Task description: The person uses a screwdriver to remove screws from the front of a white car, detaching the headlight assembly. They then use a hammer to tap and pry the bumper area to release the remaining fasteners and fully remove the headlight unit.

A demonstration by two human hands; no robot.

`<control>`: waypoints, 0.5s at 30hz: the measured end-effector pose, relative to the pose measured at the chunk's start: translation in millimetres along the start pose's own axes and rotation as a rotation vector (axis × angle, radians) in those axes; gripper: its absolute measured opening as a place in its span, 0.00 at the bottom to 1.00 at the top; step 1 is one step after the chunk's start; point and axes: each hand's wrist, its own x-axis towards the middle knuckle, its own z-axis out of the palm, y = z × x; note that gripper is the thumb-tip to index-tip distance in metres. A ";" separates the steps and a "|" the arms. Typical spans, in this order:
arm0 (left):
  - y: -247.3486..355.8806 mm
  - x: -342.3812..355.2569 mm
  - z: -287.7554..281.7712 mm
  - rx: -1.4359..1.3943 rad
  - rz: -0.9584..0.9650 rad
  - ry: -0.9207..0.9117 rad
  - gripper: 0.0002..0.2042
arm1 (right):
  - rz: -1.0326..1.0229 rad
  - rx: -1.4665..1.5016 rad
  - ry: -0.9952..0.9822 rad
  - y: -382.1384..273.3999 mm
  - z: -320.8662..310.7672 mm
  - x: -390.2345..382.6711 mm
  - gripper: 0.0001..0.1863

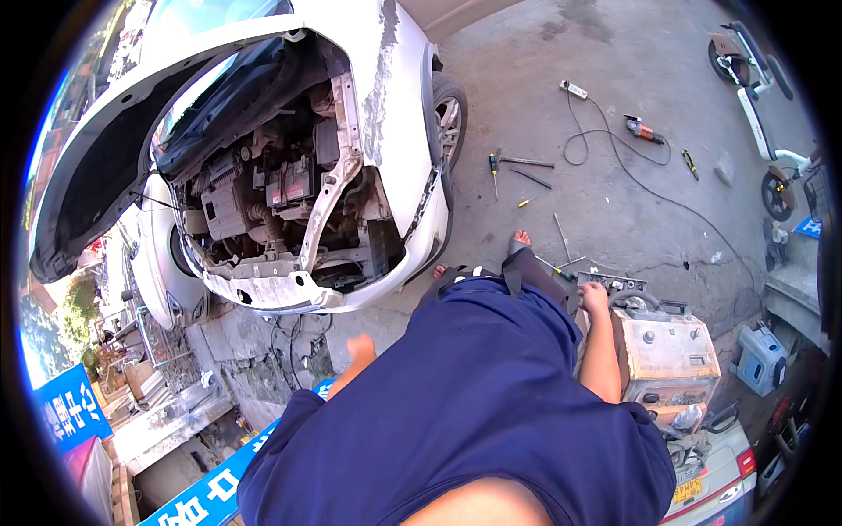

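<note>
The person's left hand [360, 346] hangs well apart; I can't tell whether its grip is empty. The right hand [594, 296] is nearer the work, fingers curled, though I can't tell what they hold. The battered metal box [671, 344] sits just to its right; a screwdriver-like tool [554, 268] lies just beyond on the left, its long axis slanting away leftward. Farther out rests the orange grinder [645, 131].

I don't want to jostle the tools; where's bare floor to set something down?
Between the car wheel and the power strip, and between the grinder and the white two-wheeler. It's crowded around the right hand, with a metal bracket and a rusty box close by.
</note>
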 end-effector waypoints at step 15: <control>187.8 16.5 -82.5 -1.703 -0.177 -0.489 0.06 | -0.095 0.095 -0.184 -74.4 40.1 62.8 0.13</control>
